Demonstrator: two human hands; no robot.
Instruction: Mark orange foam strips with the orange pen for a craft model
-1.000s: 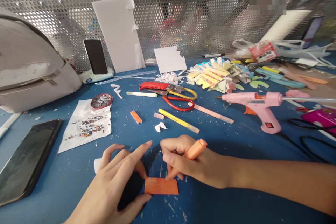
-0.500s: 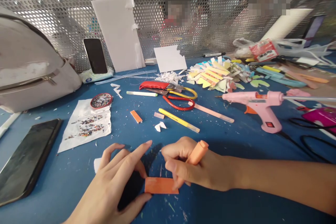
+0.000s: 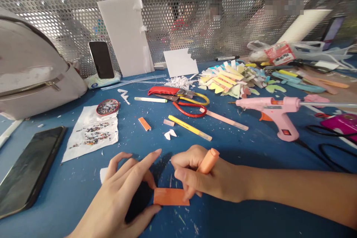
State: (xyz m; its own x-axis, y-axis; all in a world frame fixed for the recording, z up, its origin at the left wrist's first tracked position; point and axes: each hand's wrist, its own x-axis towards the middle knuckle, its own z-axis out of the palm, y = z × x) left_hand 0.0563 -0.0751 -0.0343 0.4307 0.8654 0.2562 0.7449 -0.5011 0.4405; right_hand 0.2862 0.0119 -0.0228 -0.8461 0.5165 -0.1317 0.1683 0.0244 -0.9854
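Observation:
An orange paper strip lies flat on the blue table near its front edge. My left hand steadies the strip's left end between thumb and one finger, the other fingers spread over the table. Closed around an orange marker, my right hand rests over the strip's right end. The marker's tip is hidden behind the fingers. Part of a white scrap shows beside my left hand.
Yellow pen, scissors and small scraps lie beyond my hands. A pink glue gun with its cord sits right. Phone, beads on paper and bag are left. Paper strips pile up behind.
The marker and my right hand have shifted very slightly left. My left hand and the strip look the same.

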